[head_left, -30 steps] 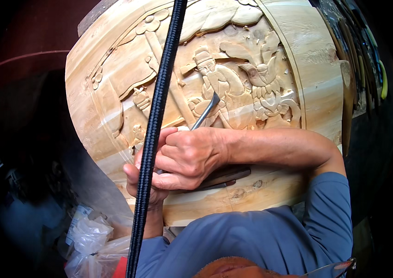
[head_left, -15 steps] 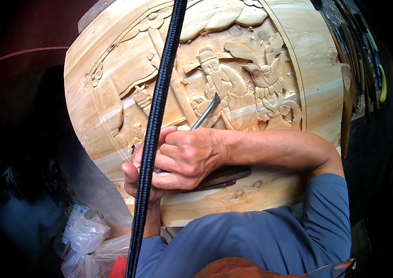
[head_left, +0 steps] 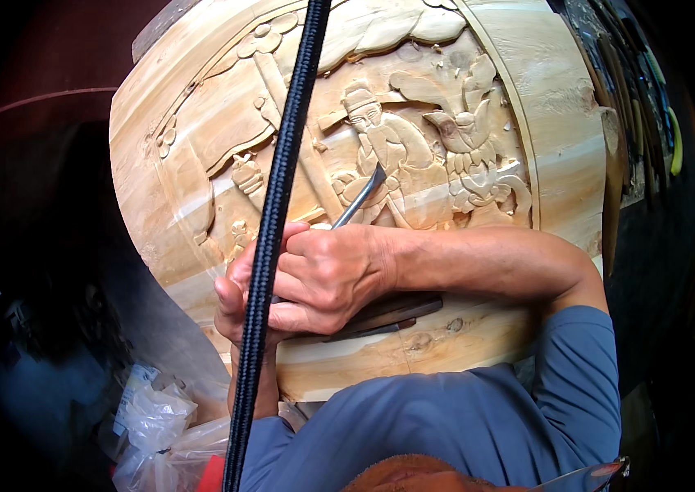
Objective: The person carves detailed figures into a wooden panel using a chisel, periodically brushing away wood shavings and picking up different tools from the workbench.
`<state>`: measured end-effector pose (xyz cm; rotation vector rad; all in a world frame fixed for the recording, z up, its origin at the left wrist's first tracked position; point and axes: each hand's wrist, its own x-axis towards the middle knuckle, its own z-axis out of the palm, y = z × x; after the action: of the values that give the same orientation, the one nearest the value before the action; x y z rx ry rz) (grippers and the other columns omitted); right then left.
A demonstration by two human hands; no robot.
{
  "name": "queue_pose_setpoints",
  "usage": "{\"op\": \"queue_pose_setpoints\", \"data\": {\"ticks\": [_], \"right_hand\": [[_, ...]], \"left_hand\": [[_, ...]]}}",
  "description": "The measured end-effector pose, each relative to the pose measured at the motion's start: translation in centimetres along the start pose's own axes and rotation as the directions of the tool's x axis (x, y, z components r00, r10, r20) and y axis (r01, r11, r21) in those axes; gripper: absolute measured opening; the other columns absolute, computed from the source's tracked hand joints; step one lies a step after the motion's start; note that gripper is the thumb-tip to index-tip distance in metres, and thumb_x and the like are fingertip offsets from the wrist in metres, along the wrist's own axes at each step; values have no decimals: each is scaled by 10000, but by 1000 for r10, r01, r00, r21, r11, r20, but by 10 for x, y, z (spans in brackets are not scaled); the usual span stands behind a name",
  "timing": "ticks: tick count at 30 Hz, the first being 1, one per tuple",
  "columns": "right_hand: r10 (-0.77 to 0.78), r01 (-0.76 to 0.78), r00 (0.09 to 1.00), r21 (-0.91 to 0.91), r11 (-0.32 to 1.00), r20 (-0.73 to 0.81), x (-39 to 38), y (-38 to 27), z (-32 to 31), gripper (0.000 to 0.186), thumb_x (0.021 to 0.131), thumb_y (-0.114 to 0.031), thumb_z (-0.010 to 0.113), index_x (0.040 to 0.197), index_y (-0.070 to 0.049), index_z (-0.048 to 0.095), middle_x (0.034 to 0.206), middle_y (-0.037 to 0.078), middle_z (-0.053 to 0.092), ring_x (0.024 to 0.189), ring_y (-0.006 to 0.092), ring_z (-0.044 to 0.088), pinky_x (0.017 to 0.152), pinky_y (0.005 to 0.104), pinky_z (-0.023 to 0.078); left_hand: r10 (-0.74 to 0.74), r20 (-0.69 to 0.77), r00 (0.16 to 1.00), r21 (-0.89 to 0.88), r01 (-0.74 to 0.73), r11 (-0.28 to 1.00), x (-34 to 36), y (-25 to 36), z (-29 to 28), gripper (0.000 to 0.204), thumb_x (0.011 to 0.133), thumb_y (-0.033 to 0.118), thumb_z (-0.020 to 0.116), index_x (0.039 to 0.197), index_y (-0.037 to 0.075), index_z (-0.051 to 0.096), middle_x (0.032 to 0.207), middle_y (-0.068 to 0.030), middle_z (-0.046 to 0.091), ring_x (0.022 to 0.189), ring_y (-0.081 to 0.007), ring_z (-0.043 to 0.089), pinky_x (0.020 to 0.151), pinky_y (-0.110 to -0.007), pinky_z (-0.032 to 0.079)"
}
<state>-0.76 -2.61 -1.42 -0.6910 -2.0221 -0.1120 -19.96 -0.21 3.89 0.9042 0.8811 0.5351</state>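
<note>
Bent over a carved pale wooden panel (head_left: 560,148), my right hand (head_left: 323,279) is closed around a steel chisel (head_left: 355,201), its forearm lying across the panel's lower part. The blade's flared tip touches, or lies very close to, the lap of a carved robed figure (head_left: 376,131). My left hand (head_left: 231,307) is beneath and left of the right, fingers curled at the chisel's handle end; much of it is hidden by the right hand and a black braided cord (head_left: 286,148) crossing the view. More dark-handled tools (head_left: 392,320) lie under my right forearm.
A row of long tools (head_left: 634,98) lies beyond the panel's right edge, one with a yellow handle (head_left: 675,139). At lower left are a tied clear plastic bag (head_left: 159,414) and a red object (head_left: 209,474). A dark red surface (head_left: 52,57) is at upper left.
My hands and the chisel have barely moved; the left thumb sits slightly higher and further left than a second ago. The panel appears shifted very slightly left in view.
</note>
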Motion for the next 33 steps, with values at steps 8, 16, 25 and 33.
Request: {"op": "queue_pose_setpoints", "data": {"ticks": [8, 16, 25, 33], "right_hand": [[14, -14, 1000, 0, 1000, -21, -1, 2, -4, 183, 959, -195, 670, 1039, -32, 695, 907, 94, 736, 804, 200, 787, 669, 337, 593], [44, -40, 983, 26, 999, -180, 0, 5, 3, 281, 914, -203, 673, 1109, -3, 700, 741, 7, 606, 639, 162, 667, 593, 340, 523], [33, -38, 976, -15, 999, -215, -2, 8, 4, 260, 925, -193, 680, 1118, -21, 704, 741, -2, 593, 631, 153, 655, 588, 336, 514], [31, -54, 948, -65, 996, -317, 4, 13, 10, 233, 905, -187, 709, 1085, -39, 715, 728, -11, 567, 613, 134, 633, 563, 316, 490]], "left_hand": [[20, -74, 997, -12, -21, 1000, 0, -1, 11, 1344, 919, 983, 570, 1540, -208, 537, 1405, -253, 722, 1311, -289, 701, 1221, -403, 492], [21, -1, 1000, -30, -21, 999, 1, 6, 13, 1288, 984, 951, 484, 1539, -210, 515, 1466, -284, 669, 1387, -351, 653, 1266, -459, 455], [-1, 34, 999, 40, 0, 999, 6, 14, 19, 1308, 988, 957, 470, 1565, -217, 487, 1472, -281, 669, 1384, -336, 658, 1258, -438, 464], [-3, 54, 999, 156, -5, 988, 14, 31, 24, 1332, 977, 982, 445, 1545, -221, 511, 1395, -258, 714, 1308, -296, 704, 1227, -391, 484]]}}
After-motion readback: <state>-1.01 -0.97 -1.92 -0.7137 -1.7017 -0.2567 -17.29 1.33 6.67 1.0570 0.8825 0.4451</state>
